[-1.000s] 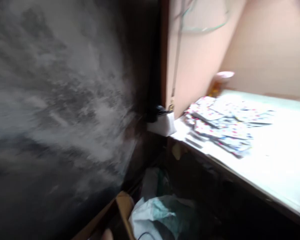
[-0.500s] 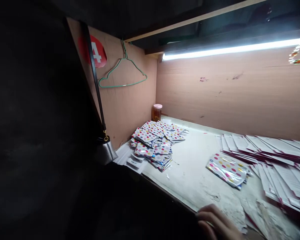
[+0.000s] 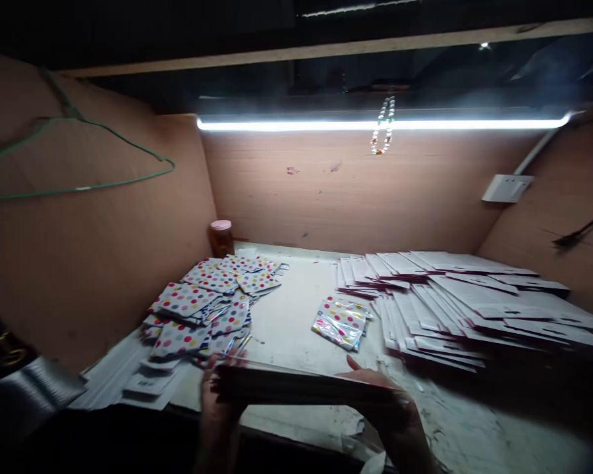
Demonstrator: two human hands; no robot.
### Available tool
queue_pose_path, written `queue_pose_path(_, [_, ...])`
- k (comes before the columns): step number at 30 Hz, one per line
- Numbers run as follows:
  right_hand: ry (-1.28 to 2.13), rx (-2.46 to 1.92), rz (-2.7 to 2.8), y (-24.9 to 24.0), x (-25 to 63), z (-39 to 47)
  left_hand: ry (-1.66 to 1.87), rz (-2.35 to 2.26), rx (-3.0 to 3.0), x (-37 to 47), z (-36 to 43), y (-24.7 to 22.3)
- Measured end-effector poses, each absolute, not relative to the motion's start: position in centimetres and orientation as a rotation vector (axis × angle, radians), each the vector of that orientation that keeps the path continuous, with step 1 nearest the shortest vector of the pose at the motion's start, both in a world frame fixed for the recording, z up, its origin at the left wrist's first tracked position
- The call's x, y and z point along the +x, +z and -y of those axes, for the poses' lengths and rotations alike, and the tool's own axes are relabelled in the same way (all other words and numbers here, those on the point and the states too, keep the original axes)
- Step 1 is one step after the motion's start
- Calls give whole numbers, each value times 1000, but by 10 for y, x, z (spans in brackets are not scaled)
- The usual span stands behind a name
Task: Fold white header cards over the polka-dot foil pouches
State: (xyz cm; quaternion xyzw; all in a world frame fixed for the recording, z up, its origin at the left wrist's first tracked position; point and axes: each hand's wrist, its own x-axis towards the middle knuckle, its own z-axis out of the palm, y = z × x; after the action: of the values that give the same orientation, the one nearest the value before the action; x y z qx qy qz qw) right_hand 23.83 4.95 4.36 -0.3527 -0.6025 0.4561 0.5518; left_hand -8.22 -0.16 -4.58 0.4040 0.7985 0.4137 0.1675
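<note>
The pale tabletop (image 3: 292, 296) bears dotted packets (image 3: 192, 299) at ten o'clock, a jar (image 3: 222, 242) at eleven, a lone dotted packet (image 3: 340, 322) at twelve, white cards (image 3: 442, 301) at two.

Slick dotted plastic and flat white card on a worn counter (image 3: 296, 296).
Along the left edge, the dotted packets (image 3: 188, 303) look like glossy film, and the single packet (image 3: 342, 322) mid-counter catches hard, wrinkled glints; by the right edge, the white sheets (image 3: 435, 296) look like smooth, matt card, while the held stack (image 3: 301, 385) over the front edge looks papery, its finish lost in shadow. The top itself is smooth at the back edge, scuffed rough towards the front right corner. Behind it, the back panel (image 3: 261, 197) looks like satiny wood-grained board; at the front left corner, the bag (image 3: 44, 388) has a silvery, textured sheen.
</note>
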Motion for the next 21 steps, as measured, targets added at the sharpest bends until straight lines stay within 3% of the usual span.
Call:
queue_pose_path(5, [1231,-925,1518,28,260,-82,1387,-1787,1381,-46,9,-21])
queue_pose_path(11, [1351,-939,1442,11,265,-75,1490,-1769,1218,-20,-1,-10])
queue_pose_path(15, [1276,-941,1588,1,274,-77,1591,-1674,1230,-19,0,-11])
queue_pose_path(21, [1126,-1096,1551,-8,277,-73,2101,-1604,1515,-8,4,-7])
